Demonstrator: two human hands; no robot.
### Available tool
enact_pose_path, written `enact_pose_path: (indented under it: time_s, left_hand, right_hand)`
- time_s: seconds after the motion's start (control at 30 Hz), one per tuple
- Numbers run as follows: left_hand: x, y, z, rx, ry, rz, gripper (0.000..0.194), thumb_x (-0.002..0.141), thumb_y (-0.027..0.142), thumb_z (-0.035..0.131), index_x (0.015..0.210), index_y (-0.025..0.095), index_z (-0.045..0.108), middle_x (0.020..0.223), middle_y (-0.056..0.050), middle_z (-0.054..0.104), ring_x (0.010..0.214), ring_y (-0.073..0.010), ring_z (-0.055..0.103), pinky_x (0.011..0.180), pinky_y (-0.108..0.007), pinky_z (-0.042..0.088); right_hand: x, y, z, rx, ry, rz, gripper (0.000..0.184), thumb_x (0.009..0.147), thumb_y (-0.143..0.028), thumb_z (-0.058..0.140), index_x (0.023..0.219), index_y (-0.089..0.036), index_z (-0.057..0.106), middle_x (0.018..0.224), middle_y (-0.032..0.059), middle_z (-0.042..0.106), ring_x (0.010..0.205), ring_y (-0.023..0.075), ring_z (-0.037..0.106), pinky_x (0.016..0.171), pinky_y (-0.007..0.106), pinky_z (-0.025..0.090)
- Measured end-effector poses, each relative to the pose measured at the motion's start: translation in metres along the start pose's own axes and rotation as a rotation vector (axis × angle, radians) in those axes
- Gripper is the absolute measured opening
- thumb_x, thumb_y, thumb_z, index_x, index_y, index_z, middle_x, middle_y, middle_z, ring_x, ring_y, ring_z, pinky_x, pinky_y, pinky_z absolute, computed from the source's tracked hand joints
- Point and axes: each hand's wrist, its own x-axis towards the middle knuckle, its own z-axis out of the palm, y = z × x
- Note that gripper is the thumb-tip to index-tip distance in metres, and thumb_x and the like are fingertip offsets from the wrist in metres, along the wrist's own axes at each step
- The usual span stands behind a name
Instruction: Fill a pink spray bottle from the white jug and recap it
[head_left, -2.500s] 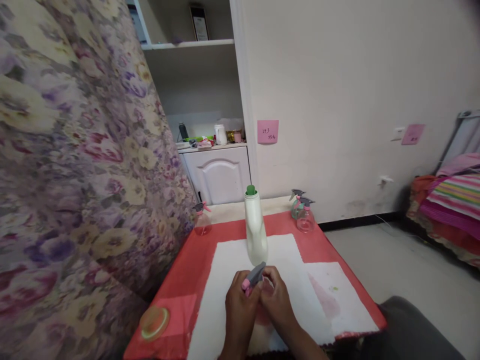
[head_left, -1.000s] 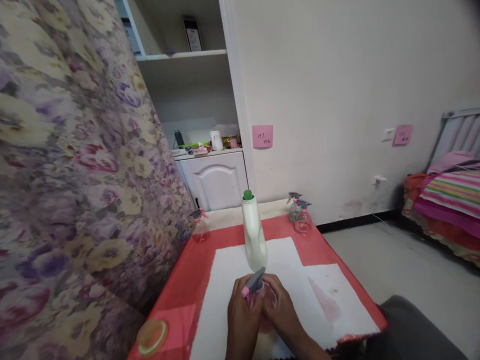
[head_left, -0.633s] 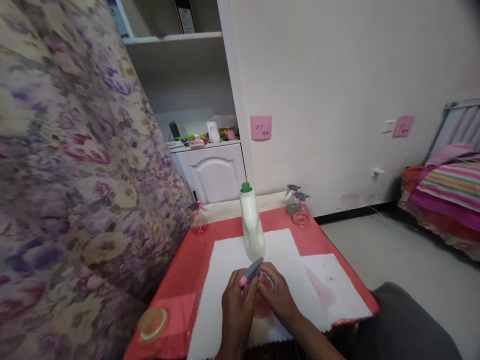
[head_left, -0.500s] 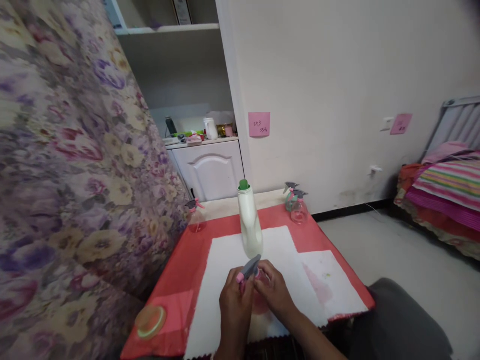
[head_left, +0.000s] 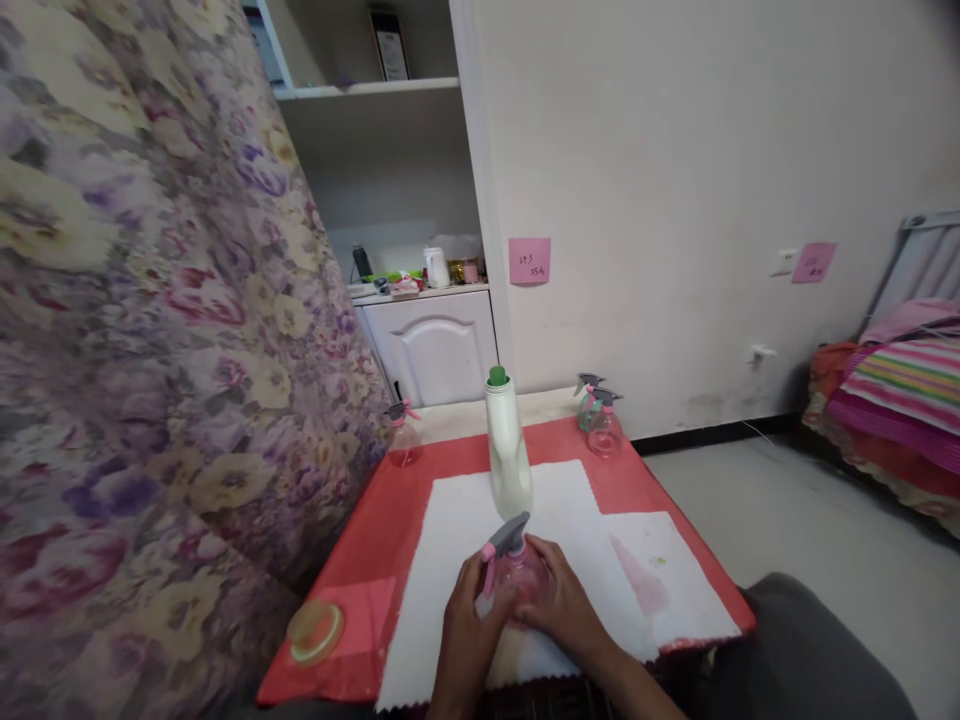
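Observation:
Between my two hands is a clear pink spray bottle [head_left: 528, 578] with a grey and pink trigger head on top. My left hand [head_left: 474, 610] wraps its left side, fingers closed below the trigger. My right hand [head_left: 564, 598] grips its right side, with the thumb across the front. The bottle is held over a white cloth [head_left: 442, 570] near the table's front edge. Just beyond it, a tall pale green bottle [head_left: 510, 450] with a green top stands upright on the cloth, apart from my hands.
The red-covered table [head_left: 360, 560] carries a round yellowish lid-like item [head_left: 315, 632] at front left. One spray bottle [head_left: 405, 440] stands back left; another [head_left: 605, 432] and a green one [head_left: 585, 408] are back right. A stained white sheet [head_left: 675, 580] lies right. A floral curtain [head_left: 187, 400] hangs left.
Both hands have shifted down from the spray bottle's neck to its round body, so more of the bottle and trigger head shows. The camera view has tilted slightly up.

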Motion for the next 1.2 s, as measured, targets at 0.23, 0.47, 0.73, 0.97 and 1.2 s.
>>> enact_pose_path:
  time_s: [0.23,0.47,0.73,0.97,1.2]
  left_hand:
    - [-0.006,-0.043,0.011,-0.087,-0.084,-0.129,0.065,0.073,0.042,0.07,0.131,0.017,0.053,0.133,-0.012,0.063,0.122,-0.0294,0.059,0.106,-0.043,0.045]
    - [0.0,-0.066,0.014,-0.082,-0.164,-0.215,0.076,0.071,0.042,0.071,0.137,0.012,0.046,0.141,-0.015,0.055,0.131,-0.0305,0.051,0.112,-0.043,0.038]
    - [0.002,-0.048,0.015,-0.036,-0.2,-0.2,0.07,0.075,0.045,0.067,0.136,0.016,0.047,0.143,-0.011,0.054,0.134,-0.0295,0.047,0.114,-0.044,0.036]
    - [0.005,-0.034,0.014,-0.007,-0.264,-0.117,0.058,0.083,0.047,0.059,0.135,0.021,0.049,0.145,-0.007,0.052,0.137,-0.0276,0.044,0.115,-0.043,0.034]
    - [0.017,-0.057,-0.006,0.119,-0.105,-0.065,0.042,0.092,0.045,0.04,0.12,0.019,0.058,0.127,-0.01,0.065,0.121,-0.025,0.057,0.109,-0.045,0.041]
  right_hand:
    - [-0.009,0.025,-0.001,-0.029,-0.004,0.044,0.08,0.06,-0.029,0.082,0.132,-0.023,0.048,0.128,0.0116,0.059,0.121,0.0307,0.057,0.104,0.048,0.046]
    - [-0.005,0.023,-0.002,-0.06,-0.083,0.105,0.08,0.059,-0.026,0.081,0.13,-0.023,0.043,0.13,0.0111,0.056,0.122,0.0283,0.055,0.106,0.042,0.045]
    - [-0.002,0.006,-0.015,-0.111,-0.072,0.11,0.078,0.059,-0.029,0.084,0.127,-0.022,0.044,0.127,0.0104,0.057,0.118,0.0274,0.057,0.104,0.042,0.045]
    - [-0.003,0.008,-0.024,-0.132,-0.038,0.135,0.078,0.058,-0.028,0.082,0.127,-0.02,0.045,0.126,0.0118,0.057,0.118,0.029,0.056,0.104,0.043,0.045]
    - [-0.004,0.008,-0.025,-0.158,-0.054,0.176,0.085,0.054,-0.016,0.079,0.131,-0.019,0.042,0.13,0.0125,0.053,0.124,0.0296,0.051,0.11,0.045,0.039]
